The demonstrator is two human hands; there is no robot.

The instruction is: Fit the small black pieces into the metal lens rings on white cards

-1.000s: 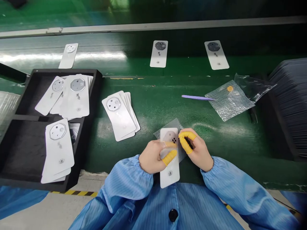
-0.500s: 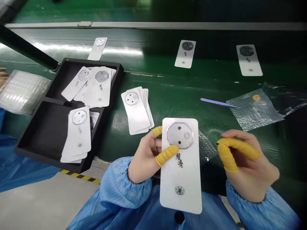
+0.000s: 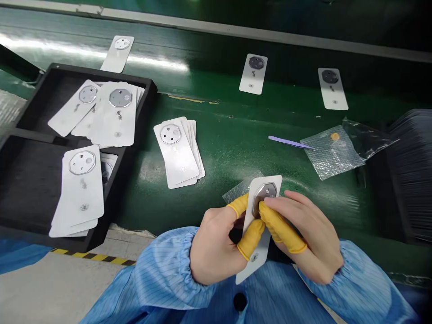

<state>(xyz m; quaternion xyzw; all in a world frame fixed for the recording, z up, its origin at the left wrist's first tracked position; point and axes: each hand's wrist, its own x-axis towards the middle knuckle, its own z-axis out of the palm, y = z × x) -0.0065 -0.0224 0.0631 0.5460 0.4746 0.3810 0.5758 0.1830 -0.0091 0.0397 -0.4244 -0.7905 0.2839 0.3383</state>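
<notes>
My left hand [image 3: 224, 243], with yellow finger cots on thumb and finger, grips a white phone back panel [image 3: 246, 265] by its side. The panel is tilted and turned partly edge-on, and its octagonal camera plate [image 3: 269, 190] faces my right hand [image 3: 303, 229]. The closed fingertips of my right hand, also in yellow cots, touch the camera plate; whatever they pinch is hidden. Left of my hands lies a small stack of similar panels [image 3: 178, 157]. Bubble wrap [image 3: 238, 190] lies partly behind the held panel.
A black divided tray [image 3: 111, 216] with several panels stands at the left. Purple tweezers [image 3: 290, 142] touch a bubble-wrap sheet [image 3: 324, 157] bearing a small yellow item [image 3: 335, 137]. Single panels [image 3: 254, 74] lie along the back. A dark ribbed stack [image 3: 413, 175] stands at the right.
My right hand has come left to the panel's camera plate, bringing a tiny black piece that was between its fingertips. My left hand has turned and tilted the panel. The view has shifted right.
</notes>
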